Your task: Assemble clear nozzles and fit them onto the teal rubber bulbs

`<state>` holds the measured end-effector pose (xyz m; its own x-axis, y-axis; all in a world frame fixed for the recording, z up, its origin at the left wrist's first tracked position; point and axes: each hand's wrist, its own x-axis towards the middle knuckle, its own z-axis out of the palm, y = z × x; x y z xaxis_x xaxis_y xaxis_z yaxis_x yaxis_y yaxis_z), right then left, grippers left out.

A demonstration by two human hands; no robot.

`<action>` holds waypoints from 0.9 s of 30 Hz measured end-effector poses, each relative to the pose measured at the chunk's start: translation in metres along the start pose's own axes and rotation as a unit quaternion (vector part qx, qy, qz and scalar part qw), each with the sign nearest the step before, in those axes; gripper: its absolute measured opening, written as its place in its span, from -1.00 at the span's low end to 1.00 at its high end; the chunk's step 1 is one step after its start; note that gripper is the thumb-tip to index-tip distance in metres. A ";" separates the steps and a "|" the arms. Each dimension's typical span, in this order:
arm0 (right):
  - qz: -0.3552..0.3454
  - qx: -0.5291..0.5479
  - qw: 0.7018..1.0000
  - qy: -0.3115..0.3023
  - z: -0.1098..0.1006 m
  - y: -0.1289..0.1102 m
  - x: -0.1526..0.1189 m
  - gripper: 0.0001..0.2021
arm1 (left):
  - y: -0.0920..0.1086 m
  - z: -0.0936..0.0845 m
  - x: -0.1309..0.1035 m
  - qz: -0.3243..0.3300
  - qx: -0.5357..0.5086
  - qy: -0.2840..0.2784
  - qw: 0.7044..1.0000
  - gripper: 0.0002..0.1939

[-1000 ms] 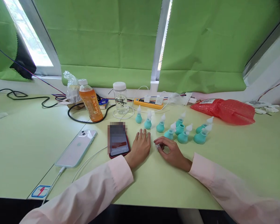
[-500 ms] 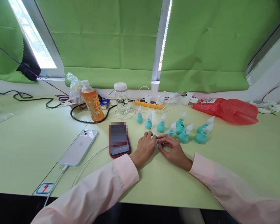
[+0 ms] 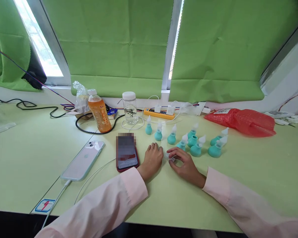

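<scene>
My right hand (image 3: 185, 163) pinches a small clear plastic piece (image 3: 171, 157) between thumb and fingertips, just above the table. To its left my left hand (image 3: 152, 160) rests with its fingers curled down; whether anything is under them is hidden. Behind my hands stand several teal bulbs with clear pointed tips, one of them a teal bulb (image 3: 172, 138) near the middle. One teal bulb without a tip (image 3: 192, 141) shows its open neck among those on the right.
Left of my hands lie a dark-screened phone (image 3: 127, 153) and a phone in a clear case (image 3: 84, 160), both with cables. Behind are an orange drink bottle (image 3: 100, 114), a clear jar (image 3: 130, 110) and a yellow power strip (image 3: 159, 114). A red plastic bag (image 3: 243, 121) lies at the right.
My left hand has come away from the clear piece and my right hand, leaving a gap between the hands. The whole view has shifted slightly downward.
</scene>
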<state>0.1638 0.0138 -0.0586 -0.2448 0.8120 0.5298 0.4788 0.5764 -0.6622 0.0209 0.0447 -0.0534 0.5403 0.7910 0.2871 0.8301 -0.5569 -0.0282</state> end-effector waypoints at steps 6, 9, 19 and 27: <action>-0.003 -0.008 1.000 0.010 0.000 0.002 0.000 -0.91 | 0.001 -0.008 -0.001 0.041 -0.025 -0.024 0.999 -0.80; -0.002 -0.008 1.000 0.012 -0.001 0.001 -0.001 -0.91 | -0.001 -0.008 -0.002 0.033 -0.046 -0.023 0.998 -0.77; 0.067 0.061 0.996 0.029 0.000 0.003 -0.003 -0.86 | -0.006 -0.009 -0.011 -0.004 -0.222 0.075 0.972 -0.67; 0.139 0.143 0.980 0.028 -0.002 0.001 0.000 -0.85 | 0.000 -0.013 -0.018 -0.086 -0.601 0.138 0.783 -0.91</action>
<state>0.1658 0.0141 -0.0587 -0.0876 0.9395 0.3312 0.2631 0.3425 -0.9019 0.0094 0.0270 -0.0461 0.2469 0.8877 0.3886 0.0689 -0.4161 0.9067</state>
